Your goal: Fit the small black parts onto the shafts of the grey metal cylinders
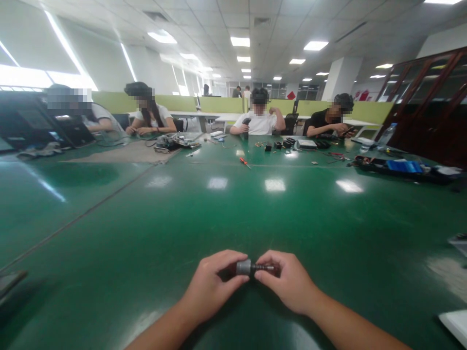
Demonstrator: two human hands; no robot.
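Both my hands meet low in the middle of the view, just above the green table (233,214). My left hand (209,287) is closed around a small grey cylindrical part (243,267). My right hand (288,282) pinches a dark threaded shaft (263,267) that sticks out of that grey part to the right. The two pieces are joined end to end between my fingertips.
Several people sit along the far edge of the table with tools and small parts. A red-handled screwdriver (244,162) lies mid-table. A black tray with a blue item (404,167) is at far right. White objects (456,325) sit at the near right edge.
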